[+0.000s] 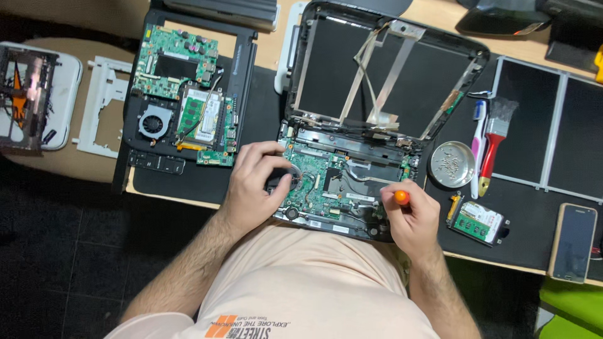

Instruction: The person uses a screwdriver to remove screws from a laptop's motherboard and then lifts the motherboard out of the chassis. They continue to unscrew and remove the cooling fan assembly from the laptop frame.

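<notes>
An opened small laptop [352,188] lies in front of me with its green circuit board [314,179] bare and its lid [383,69] stripped of the screen panel. My left hand [254,182] rests on the board's left side, fingers curled over a round black fan. My right hand [411,216] grips a screwdriver with an orange cap [401,197], held upright over the right part of the base.
A second stripped laptop base [188,94] with board and fan lies to the left. A small metal dish of screws [452,164], a red-handled brush [493,147], a toothbrush [478,144], a memory module on a drive [478,221] and a phone [573,242] lie to the right. White plastic parts [100,103] sit far left.
</notes>
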